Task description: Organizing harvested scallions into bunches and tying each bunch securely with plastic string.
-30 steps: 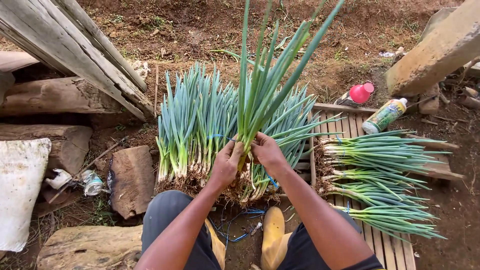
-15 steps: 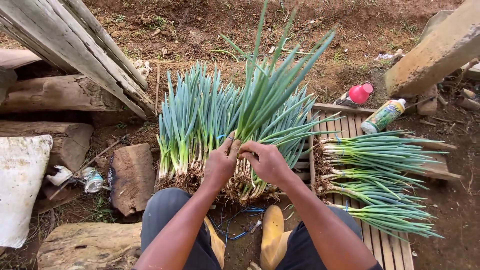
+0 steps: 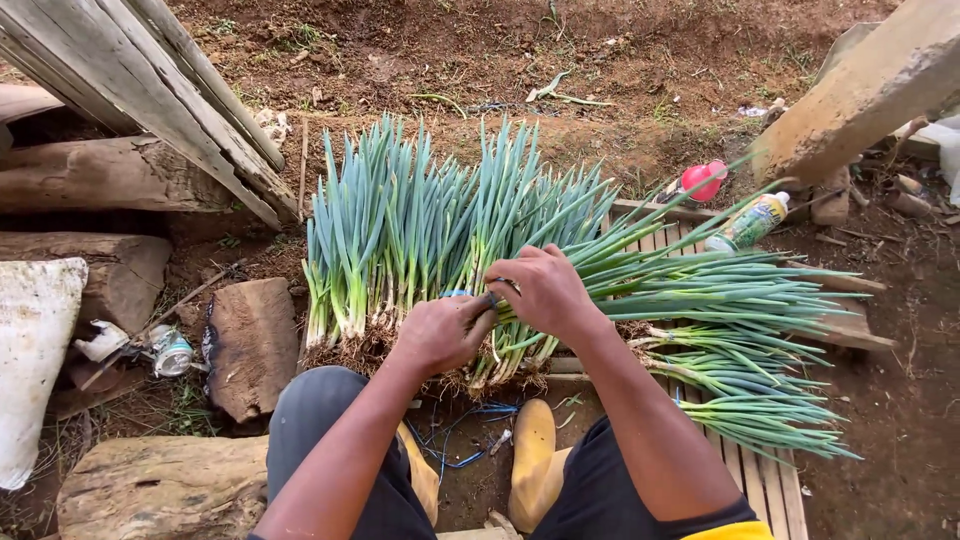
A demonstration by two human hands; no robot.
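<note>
— Item one, the hands?

— Left hand (image 3: pixel 437 331), closed in a fist low on a bunch of green onions (image 3: pixel 560 275), just above the roots. Right hand (image 3: pixel 545 290), fingers curled over the same bunch, touching the left at its two o'clock. Both are shut on the stalks; whether a tie runs between them I cannot tell.

— Lie of the bunch?

— Root end under the hands, leaves fanning away toward two o'clock, so the long axis runs from the person's knees outward and rightward. The left hand is nearer the roots, the right nearer the leaves.

— Surroundings?

— Standing row of onions (image 3: pixel 400 240) at eleven o'clock of the hands, upright, touching the held bunch. Laid bundles (image 3: pixel 745 340) at three to four o'clock on a slatted wooden pallet (image 3: pixel 775 485). Spray bottle (image 3: pixel 748 222) and red cap (image 3: pixel 704 180) at one o'clock. Yellow boots (image 3: pixel 532 460) at six. Log (image 3: pixel 250 345) at nine, weathered planks (image 3: pixel 150 95) at ten.
</note>
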